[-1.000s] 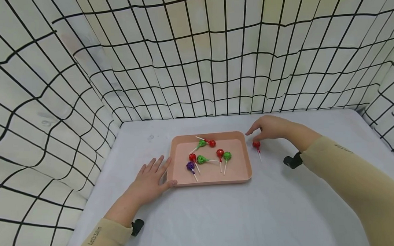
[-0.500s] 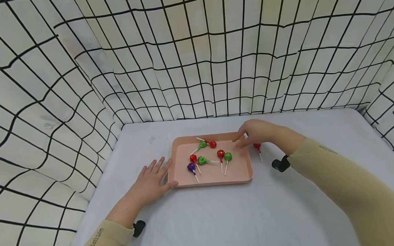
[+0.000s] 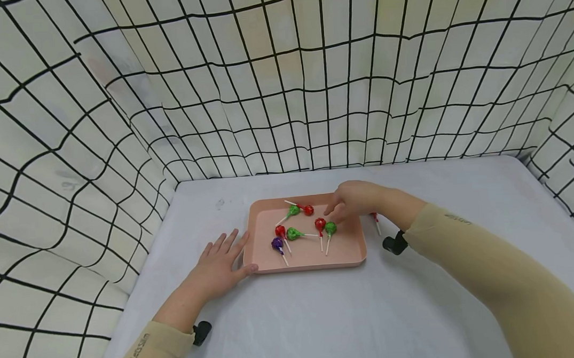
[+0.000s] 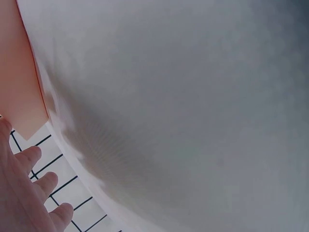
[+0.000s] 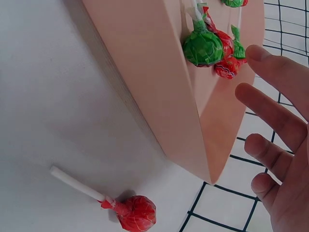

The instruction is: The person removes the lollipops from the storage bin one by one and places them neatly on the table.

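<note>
Leftmost, left hand (image 3: 217, 270) with fingers spread at the edge of pink tray (image 3: 343, 257), best pressed lightly for steadiness. Within, red lollipop (image 3: 320, 224) just beside green lollipop (image 3: 330, 229); then right hand (image 3: 356, 200) over the tray, with fingers apart, gripping nothing, best lowered to pinch one without nudging the other. Farthest right, outer red lollipop (image 5: 137, 213) beyond the rim.

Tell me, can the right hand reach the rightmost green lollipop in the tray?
Probably yes: the right hand is over the tray, close to that green lollipop, apparently holding nothing. Nothing seems to block the way; a red lollipop lies just beside it.
</note>
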`<action>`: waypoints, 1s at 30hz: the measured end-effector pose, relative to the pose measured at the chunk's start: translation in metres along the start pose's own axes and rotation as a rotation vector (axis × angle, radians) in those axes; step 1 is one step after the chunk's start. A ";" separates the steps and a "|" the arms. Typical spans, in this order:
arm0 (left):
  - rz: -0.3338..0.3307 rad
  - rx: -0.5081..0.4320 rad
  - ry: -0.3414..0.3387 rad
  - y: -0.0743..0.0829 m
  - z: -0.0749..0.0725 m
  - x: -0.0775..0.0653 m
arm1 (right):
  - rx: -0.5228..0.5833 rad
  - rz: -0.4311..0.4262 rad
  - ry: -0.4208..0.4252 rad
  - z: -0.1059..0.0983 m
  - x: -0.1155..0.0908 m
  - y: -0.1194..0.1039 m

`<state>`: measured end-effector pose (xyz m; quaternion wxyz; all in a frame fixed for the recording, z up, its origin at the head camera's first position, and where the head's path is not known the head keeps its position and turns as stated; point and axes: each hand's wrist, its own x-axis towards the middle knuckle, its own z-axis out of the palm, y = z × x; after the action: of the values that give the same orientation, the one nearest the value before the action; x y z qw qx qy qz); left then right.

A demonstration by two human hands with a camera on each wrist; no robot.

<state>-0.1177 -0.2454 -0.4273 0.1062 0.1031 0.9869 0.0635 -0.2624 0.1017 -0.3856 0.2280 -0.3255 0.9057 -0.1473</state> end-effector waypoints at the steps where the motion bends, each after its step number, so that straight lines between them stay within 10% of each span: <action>1: 0.000 0.001 0.002 -0.001 0.000 0.000 | 0.001 0.000 -0.002 0.000 0.001 -0.001; 30: 0.003 -0.011 0.026 0.000 0.000 -0.002 | -0.089 -0.078 -0.061 0.021 0.014 -0.004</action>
<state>-0.1158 -0.2458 -0.4273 0.0939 0.1032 0.9877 0.0704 -0.2594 0.0870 -0.4068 0.2348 -0.3746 0.8907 -0.1059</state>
